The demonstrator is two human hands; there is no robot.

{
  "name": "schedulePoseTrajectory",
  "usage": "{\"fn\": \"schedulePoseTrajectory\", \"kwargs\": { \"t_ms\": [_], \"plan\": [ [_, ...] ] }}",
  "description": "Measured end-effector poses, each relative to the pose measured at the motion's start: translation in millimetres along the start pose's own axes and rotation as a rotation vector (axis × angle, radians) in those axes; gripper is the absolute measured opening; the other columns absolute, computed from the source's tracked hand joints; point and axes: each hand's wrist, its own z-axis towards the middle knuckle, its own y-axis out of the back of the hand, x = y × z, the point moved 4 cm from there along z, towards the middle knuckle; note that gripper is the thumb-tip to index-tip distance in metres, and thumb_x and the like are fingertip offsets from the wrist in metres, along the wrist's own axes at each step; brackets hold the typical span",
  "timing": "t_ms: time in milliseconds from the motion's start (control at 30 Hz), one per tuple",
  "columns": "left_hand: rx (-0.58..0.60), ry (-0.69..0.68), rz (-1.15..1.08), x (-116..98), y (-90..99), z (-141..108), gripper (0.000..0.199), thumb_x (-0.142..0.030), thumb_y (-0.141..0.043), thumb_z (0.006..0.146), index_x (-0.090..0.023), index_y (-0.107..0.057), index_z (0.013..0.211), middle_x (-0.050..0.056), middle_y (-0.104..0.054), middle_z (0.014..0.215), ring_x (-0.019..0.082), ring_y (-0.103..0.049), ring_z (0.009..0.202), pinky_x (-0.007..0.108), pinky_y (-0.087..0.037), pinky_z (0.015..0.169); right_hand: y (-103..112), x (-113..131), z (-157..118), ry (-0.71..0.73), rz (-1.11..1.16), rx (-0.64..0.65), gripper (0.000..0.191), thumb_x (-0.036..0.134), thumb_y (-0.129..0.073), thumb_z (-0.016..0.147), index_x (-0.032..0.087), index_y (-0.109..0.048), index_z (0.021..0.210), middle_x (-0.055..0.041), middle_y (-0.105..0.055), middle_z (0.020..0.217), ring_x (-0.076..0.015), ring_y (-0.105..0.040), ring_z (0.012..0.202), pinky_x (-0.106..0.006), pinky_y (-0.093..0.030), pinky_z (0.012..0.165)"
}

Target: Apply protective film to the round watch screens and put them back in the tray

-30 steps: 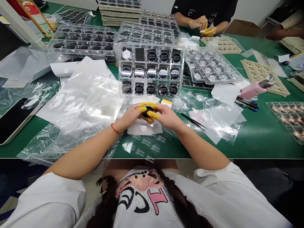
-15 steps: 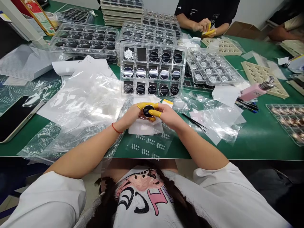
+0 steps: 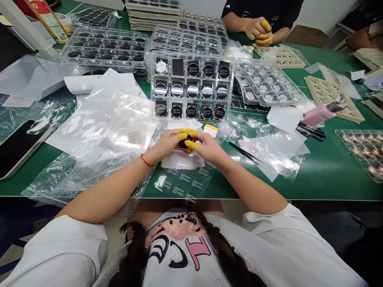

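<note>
The left hand [image 3: 165,144] and right hand [image 3: 208,148], in yellow finger cots [image 3: 193,145], sit at 12 o'clock with fingers curled tightly around a round black disc [image 3: 184,144], now covering more of it than earlier, while every compartment of the clear plastic tray [image 3: 191,53] beyond appears filled.
</note>
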Motion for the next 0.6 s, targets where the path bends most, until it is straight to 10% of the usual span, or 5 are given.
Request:
{"fn": "schedulePoseTrajectory", "kwargs": {
  "t_ms": [200,600],
  "plan": [
    [0.003,-0.021,0.013,6.0,4.6,6.4,0.042,-0.049,-0.050,0.090,-0.012,-0.069,0.095,0.006,-0.072,0.071,0.018,-0.072,0.063,0.033,-0.060,0.069,-1.1,-2.8,4.8,-0.079,0.138,0.000,0.012,0.027,-0.063,0.080,0.017,-0.064,0.087,-0.0009,-0.065,0.082,-0.0137,-0.059,0.075,-0.033,-0.048,0.077],
    [0.012,0.012,0.072,-5.8,-2.7,-4.6,0.031,-0.016,-0.055,0.081,-0.010,-0.070,0.108,0.004,-0.074,0.076,0.015,-0.071,0.063,0.030,-0.060,0.070,0.8,0.3,1.5,-0.025,0.016,-0.010,0.014,0.026,-0.063,0.080,0.016,-0.066,0.089,-0.0011,-0.062,0.081,-0.0141,-0.058,0.078,-0.031,-0.048,0.075]
  ]
}}
